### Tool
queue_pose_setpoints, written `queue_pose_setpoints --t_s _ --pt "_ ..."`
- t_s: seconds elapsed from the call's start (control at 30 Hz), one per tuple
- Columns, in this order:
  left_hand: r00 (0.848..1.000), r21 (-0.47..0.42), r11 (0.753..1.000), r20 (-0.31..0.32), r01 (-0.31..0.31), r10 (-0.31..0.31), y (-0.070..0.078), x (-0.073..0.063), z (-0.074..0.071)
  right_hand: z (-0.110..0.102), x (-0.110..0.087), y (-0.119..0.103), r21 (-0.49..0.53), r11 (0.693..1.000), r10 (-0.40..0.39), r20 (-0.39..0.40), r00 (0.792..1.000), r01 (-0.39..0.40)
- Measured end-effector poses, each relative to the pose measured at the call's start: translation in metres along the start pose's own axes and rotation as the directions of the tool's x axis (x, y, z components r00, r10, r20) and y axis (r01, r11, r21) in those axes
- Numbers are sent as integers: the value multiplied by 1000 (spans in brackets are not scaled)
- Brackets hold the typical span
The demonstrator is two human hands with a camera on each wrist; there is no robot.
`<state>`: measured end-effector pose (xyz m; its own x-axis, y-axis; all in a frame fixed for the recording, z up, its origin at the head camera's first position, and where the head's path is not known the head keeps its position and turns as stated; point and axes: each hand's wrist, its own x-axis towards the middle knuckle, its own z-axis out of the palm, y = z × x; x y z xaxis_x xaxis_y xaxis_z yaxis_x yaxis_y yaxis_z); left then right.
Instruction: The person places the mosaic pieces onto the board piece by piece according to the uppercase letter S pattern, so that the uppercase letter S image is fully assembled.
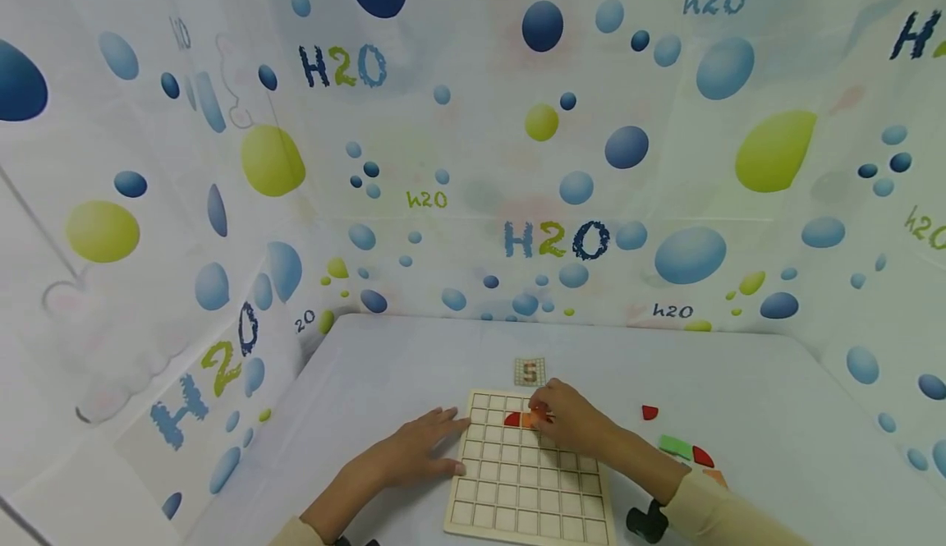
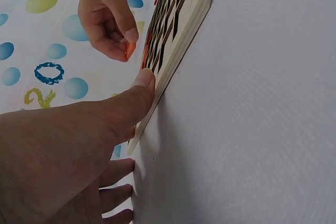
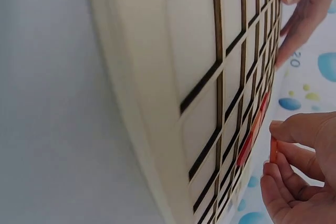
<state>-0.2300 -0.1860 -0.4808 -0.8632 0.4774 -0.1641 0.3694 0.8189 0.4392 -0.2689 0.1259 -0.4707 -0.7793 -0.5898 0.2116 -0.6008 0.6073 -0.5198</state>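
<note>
White tabletop [image 1: 399,365]; right hand [image 1: 571,419] pinches orange piece [image 3: 273,150].

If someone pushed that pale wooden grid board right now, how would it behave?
The pale wooden grid board would probably stay stiff, as its rim looks straight and solid. It may be fairly light for its size, being thin. Lying flat on the white tabletop, it would likely slide rather than roll or tip.
</note>
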Motion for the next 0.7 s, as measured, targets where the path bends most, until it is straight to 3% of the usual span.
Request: queue_pose_setpoints --t_s 0.3,0.7 --pt "1000 -3 1000 -5 -11 11 -1 0 -1 10 9 -15 16 998 -54 37 998 54" --pt "1000 3 1000 -1 4 -4 -1 -1 0 21 16 -27 15 1000 -25 114 993 24"
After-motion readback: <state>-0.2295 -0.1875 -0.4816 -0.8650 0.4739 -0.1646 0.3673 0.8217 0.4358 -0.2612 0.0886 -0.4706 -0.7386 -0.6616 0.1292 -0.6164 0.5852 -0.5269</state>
